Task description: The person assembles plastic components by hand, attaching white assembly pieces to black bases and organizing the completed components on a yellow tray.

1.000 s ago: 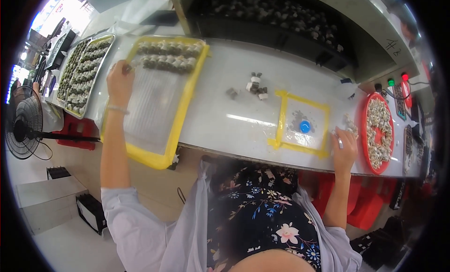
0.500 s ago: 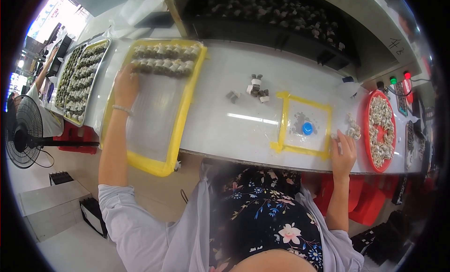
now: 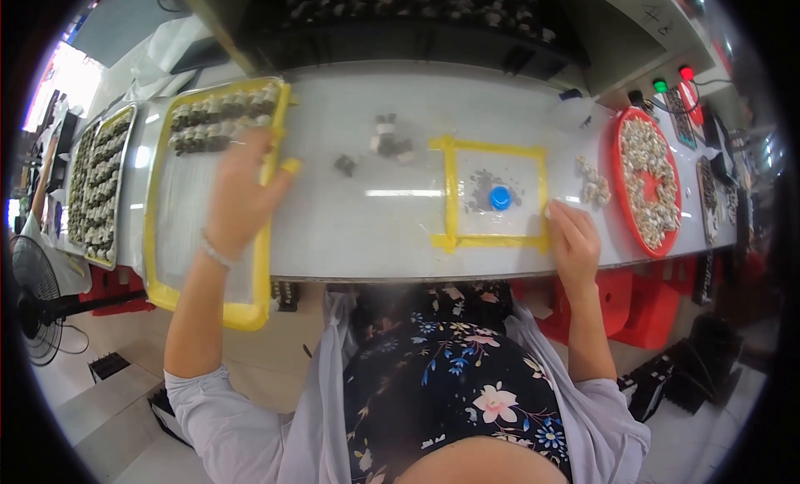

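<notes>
My left hand is over the right side of a yellow-edged tray. Its thumb, with a yellow cover on the tip, stands apart from the blurred fingers, and nothing shows between them. Rows of small grey-and-white pieces fill the tray's far end. My right hand is by the right edge of a yellow-taped square, fingertips pinched; what they hold is too small to make out. Inside the square sits a blue cap among dark spots. Several loose grey-and-white pieces lie between the tray and the square.
On the right stands a red oval tray of small whitish pieces, with a small pile beside it. More filled trays are at the left. A dark bin overhangs the back. A black fan stands at lower left.
My left hand has moved right, from the tray's left edge to its right side, its thumb now spread. My right hand has shifted slightly towards the taped square. The whole view has turned a little.
</notes>
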`<control>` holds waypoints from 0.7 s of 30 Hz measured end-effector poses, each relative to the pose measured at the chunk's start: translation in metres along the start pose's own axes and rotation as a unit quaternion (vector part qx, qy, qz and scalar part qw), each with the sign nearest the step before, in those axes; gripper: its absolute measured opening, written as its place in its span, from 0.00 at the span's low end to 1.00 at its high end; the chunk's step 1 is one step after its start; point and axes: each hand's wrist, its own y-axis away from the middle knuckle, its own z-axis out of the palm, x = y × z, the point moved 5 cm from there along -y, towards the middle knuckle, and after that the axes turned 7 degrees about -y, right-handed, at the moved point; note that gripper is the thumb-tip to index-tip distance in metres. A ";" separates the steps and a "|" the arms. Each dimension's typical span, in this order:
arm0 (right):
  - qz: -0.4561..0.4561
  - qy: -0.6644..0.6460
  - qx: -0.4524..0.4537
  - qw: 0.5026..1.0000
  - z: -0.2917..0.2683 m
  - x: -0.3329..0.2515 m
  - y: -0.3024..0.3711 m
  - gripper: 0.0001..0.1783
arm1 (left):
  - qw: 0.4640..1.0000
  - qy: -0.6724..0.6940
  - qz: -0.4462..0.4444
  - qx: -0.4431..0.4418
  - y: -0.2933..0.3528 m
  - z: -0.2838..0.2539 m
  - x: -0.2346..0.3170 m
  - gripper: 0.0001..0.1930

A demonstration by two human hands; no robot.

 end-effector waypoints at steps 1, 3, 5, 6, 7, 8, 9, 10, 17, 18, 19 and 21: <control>0.035 -0.024 0.005 0.999 0.000 0.002 0.000 0.13 | 0.996 0.046 0.043 -0.070 -0.001 0.015 0.018 0.20; 0.057 -0.055 0.017 0.997 0.000 0.006 -0.001 0.11 | 0.993 0.012 0.097 -0.060 -0.006 0.034 0.035 0.19; 0.065 -0.059 0.012 0.996 0.002 0.004 -0.003 0.11 | 0.987 -0.020 0.152 -0.046 -0.008 0.048 0.047 0.17; 0.068 -0.077 0.009 0.995 0.002 0.004 -0.004 0.11 | 0.987 -0.044 0.139 -0.075 -0.008 0.055 0.039 0.16; 0.073 -0.067 0.009 0.995 0.000 0.005 -0.005 0.11 | 0.984 -0.069 0.124 -0.103 -0.009 0.062 0.035 0.15; 0.076 -0.057 -0.014 0.995 0.001 0.006 -0.007 0.12 | 0.984 -0.059 0.131 -0.105 -0.009 0.064 0.039 0.15; 0.083 -0.047 -0.036 0.995 0.002 0.008 -0.007 0.13 | 0.988 -0.007 0.083 -0.130 -0.010 0.061 0.040 0.13; 0.093 -0.039 -0.035 0.994 0.000 0.009 -0.007 0.13 | 0.986 0.041 0.033 -0.156 -0.008 0.058 0.042 0.12; 0.100 -0.174 -0.058 0.978 0.007 -0.007 -0.035 0.12 | 0.777 0.551 -0.243 -0.180 0.057 0.059 0.079 0.18; 0.060 -0.181 -0.059 0.980 0.010 -0.013 -0.040 0.12 | 0.777 0.551 -0.244 -0.180 0.063 0.063 0.085 0.18; 0.060 -0.181 -0.060 0.980 0.012 -0.017 -0.046 0.12 | 0.760 0.581 -0.231 -0.177 0.070 0.073 0.091 0.18; 0.051 -0.205 -0.119 0.970 0.019 -0.025 -0.056 0.12 | 0.731 0.619 -0.232 -0.172 0.079 0.087 0.101 0.19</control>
